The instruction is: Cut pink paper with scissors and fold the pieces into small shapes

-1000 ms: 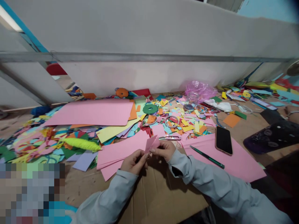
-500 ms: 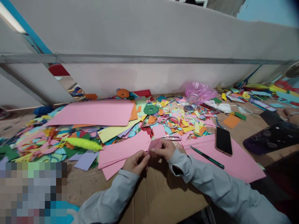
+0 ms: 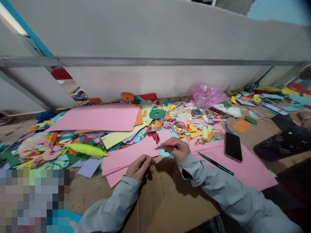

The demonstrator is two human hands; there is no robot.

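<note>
In the head view my right hand (image 3: 180, 150) pinches a small pink paper piece (image 3: 166, 145) between thumb and fingers, above the cardboard. My left hand (image 3: 141, 167) is a little lower and to the left, thumb and fingertips pressed together. Whatever it pinches, if anything, is too small to make out. Long pink paper strips (image 3: 128, 153) lie just beyond my left hand. A large pink sheet (image 3: 252, 173) spreads to the right of my right wrist, with a dark green pen (image 3: 215, 163) and a black phone (image 3: 232, 147) on it.
Brown cardboard (image 3: 167, 200) lies under my hands. Coloured paper scraps (image 3: 194, 129) cover the table beyond, with a tape ring (image 3: 179, 127) and a glass jar (image 3: 199, 105) among them. A yellow-green yarn bundle (image 3: 87, 150) lies left; a dark bottle (image 3: 282, 142) lies right.
My hands have moved apart. The pink paper piece, held by both before, has gone up with my right hand, away from the left. The scissors are now hidden behind my right hand.
</note>
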